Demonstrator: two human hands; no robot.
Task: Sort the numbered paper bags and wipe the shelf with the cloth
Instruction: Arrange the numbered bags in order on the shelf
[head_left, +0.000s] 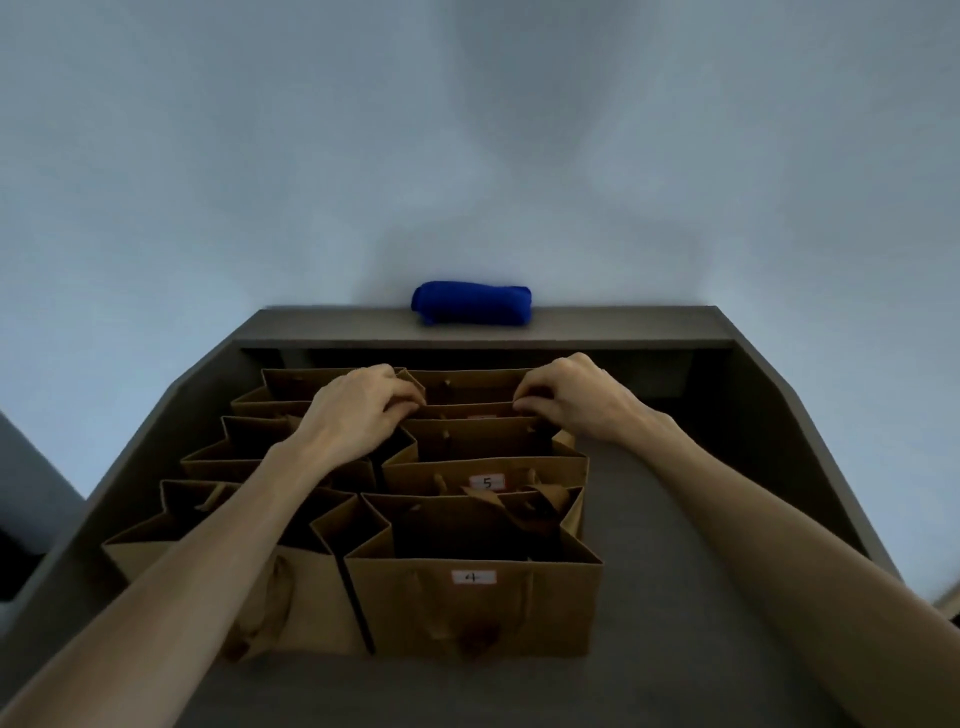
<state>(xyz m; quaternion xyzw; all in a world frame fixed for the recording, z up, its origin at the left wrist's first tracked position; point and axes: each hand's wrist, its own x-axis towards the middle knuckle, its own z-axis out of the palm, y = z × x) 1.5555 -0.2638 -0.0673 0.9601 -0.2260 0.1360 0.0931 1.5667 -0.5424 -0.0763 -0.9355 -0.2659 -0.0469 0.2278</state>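
Left hand (363, 410) and right hand (566, 400) each pinch the top edge of a rear bag (470, 410); cloth (471, 303) lies on the shelf (623, 325).

both bare forearms reach forward from the lower corners and come closer together toward the far middle. the left hand (363, 410) is palm down, its fingers curled, and the fingertips pinch a thin upper edge. the right hand (566, 400) mirrors it, knuckles up, fingers bent, also pinching the same edge. the two hands are level and apart from each other.
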